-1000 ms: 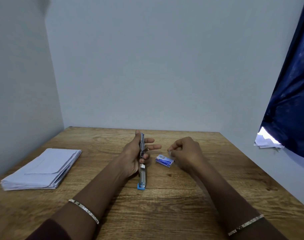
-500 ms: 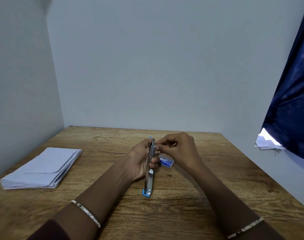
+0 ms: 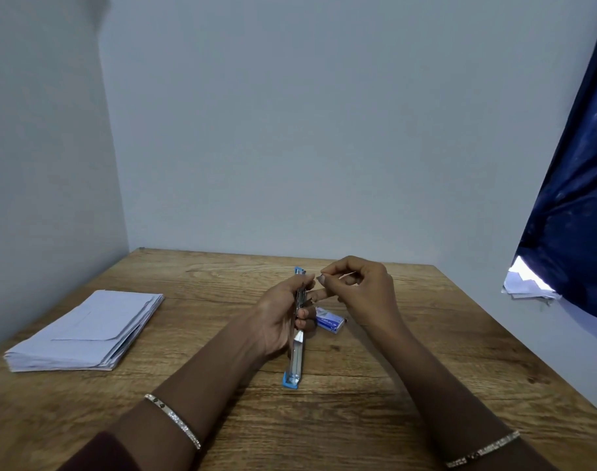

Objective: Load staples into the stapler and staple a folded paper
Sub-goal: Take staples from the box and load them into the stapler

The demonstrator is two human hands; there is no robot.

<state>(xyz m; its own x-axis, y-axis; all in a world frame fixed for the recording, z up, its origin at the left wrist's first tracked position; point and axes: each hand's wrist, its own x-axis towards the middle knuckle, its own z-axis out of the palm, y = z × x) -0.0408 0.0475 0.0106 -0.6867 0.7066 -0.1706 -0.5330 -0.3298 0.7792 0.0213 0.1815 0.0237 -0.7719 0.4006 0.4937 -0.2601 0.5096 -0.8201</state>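
Head view, reading from the left: the stack of folded papers (image 3: 86, 331) lies untouched near the worktop's (image 3: 358, 419) left edge, so the stapling is all to come. Centre, the left grip (image 3: 276, 321) is wrapped round the stapler (image 3: 295, 365), which is swung open full length, blue near end low over the wood. Just right of it sits the staple box (image 3: 329, 321). Then the right grip (image 3: 365, 294) pinches a thin sliver, likely a staple strip (image 3: 346, 275), beside the stapler's far end, seemingly not seated yet. I'd judge loading is midway, with closing and stapling left.
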